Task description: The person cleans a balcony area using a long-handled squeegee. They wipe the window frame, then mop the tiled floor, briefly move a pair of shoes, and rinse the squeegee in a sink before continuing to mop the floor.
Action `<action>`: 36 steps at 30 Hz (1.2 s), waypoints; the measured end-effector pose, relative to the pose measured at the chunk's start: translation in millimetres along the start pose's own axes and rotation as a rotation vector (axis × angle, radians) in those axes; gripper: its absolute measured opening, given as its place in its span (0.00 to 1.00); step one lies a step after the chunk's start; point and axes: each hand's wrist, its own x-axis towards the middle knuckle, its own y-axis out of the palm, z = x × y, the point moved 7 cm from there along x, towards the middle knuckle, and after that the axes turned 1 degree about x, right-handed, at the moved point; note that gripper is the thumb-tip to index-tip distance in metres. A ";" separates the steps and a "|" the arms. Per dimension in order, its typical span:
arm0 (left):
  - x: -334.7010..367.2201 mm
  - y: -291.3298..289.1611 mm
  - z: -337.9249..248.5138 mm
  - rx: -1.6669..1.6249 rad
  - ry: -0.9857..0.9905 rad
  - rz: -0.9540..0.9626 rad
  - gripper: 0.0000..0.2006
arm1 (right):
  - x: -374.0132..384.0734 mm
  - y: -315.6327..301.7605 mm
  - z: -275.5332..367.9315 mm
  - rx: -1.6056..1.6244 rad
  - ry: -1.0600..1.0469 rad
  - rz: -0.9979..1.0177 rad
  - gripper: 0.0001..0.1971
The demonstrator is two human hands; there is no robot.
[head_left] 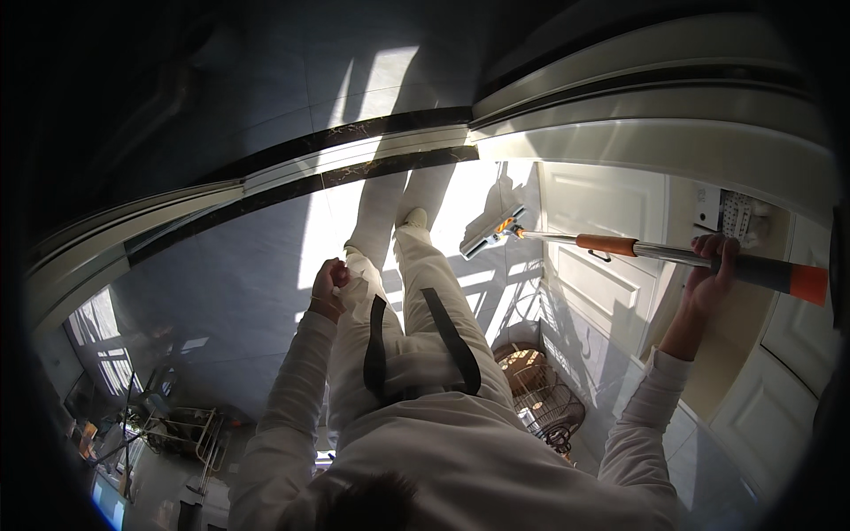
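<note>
- A long-handled flat mop is held out to the right side, with its head low over the sunlit floor, just ahead of the right shoe.
- The pole is gripped by the right hand, closed around it where bare metal meets the dark grey sleeve; the orange end juts out beyond.
- The left hand is held before the left knee with its fingers curled in; nothing can be made out inside it, and the mop is not touched by it.
- The step in hand is judged to be a positioning of the mop head; whether it is pressed to the floor cannot be told.
- For any next stroke, a steady right-hand grip and a flat-set head would be called for; more control might be gained if the left hand were brought to the pole.
- Sideways travel is limited on the right by white panelled doors, and farther ahead by a raised sliding-door track.
- Near the right leg, a round wicker piece could be bumped by a backward pull.
- A metal rack is seen at the lower left, well apart from the mop.
</note>
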 end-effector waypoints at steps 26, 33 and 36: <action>2.7 86.3 -6.0 0.319 -0.587 0.179 0.26 | -279.5 -29.2 -63.6 -0.263 0.213 -0.258 0.14; 16.6 83.7 -43.4 0.598 -0.607 0.202 0.23 | -270.3 -103.1 -168.1 -0.210 0.206 -0.689 0.13; 64.3 89.4 -59.4 0.641 -0.553 0.404 0.26 | -235.1 -162.9 -189.9 -0.101 0.155 -0.859 0.16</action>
